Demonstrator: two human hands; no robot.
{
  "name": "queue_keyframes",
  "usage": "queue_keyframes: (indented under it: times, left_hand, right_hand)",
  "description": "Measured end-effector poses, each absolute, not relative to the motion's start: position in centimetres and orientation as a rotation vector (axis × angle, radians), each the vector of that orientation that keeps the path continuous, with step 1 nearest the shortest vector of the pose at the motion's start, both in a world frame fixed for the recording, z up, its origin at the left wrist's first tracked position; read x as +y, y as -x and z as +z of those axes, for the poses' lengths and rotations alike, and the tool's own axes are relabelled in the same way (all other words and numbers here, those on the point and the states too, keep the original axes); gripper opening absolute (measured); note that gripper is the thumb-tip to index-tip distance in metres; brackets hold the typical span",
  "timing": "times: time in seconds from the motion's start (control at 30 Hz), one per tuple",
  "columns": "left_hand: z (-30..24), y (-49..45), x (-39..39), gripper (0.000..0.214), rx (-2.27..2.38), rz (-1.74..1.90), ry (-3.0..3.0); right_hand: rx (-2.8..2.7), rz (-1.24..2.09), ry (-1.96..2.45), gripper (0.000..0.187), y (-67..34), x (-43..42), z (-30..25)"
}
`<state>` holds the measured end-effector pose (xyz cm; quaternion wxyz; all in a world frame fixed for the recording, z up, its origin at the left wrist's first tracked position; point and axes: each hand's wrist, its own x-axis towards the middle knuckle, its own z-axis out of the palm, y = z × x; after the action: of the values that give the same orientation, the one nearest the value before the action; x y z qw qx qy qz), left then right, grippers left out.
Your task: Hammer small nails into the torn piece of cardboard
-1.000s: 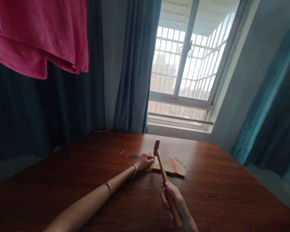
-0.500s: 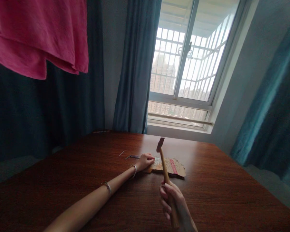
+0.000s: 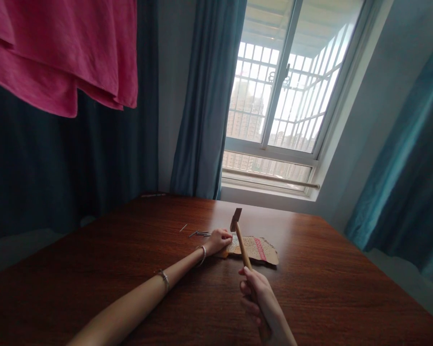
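Note:
My right hand [image 3: 257, 295] is wrapped round the wooden handle of a hammer [image 3: 244, 247]. Its dark head is raised just above and beside the fingertips of my left hand [image 3: 218, 240]. Those fingertips pinch a thin upright nail [image 3: 233, 236] at the left part of a cardboard piece [image 3: 250, 247]. The cardboard is brown and ragged, with rows of small dark dots and a pink strip, and it lies on something orange-brown, mostly hidden by my left hand. Several loose nails [image 3: 201, 234] lie just left of that hand.
A single nail [image 3: 183, 228] lies farther left on the brown wooden table [image 3: 159, 307]. Behind the table are a barred window [image 3: 270, 105] and blue curtains [image 3: 202, 105]. Pink cloth [image 3: 68, 57] hangs at upper left.
The hammer head has come down and slightly left, closer to the nail. My left hand keeps its pinch at the cardboard. The whole view has shifted slightly.

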<state>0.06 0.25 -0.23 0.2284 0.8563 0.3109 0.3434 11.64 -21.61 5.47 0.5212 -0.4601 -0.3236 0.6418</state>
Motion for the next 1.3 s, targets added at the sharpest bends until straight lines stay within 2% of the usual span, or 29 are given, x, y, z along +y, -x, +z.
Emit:
queue_keyframes:
  times: [0.5,1.3]
  left_hand:
    - [0.4,0.2,-0.3,0.021,0.912,0.912,-2.365]
    - [0.9,0.3,-0.6,0.023,0.927,0.878,-2.333]
  right_hand:
    - [-0.719,1.594,1.122,0.055,-11.6,-21.5,6.6]
    - [-0.701,1.585,1.073,0.048,-11.7,-21.3,6.4]
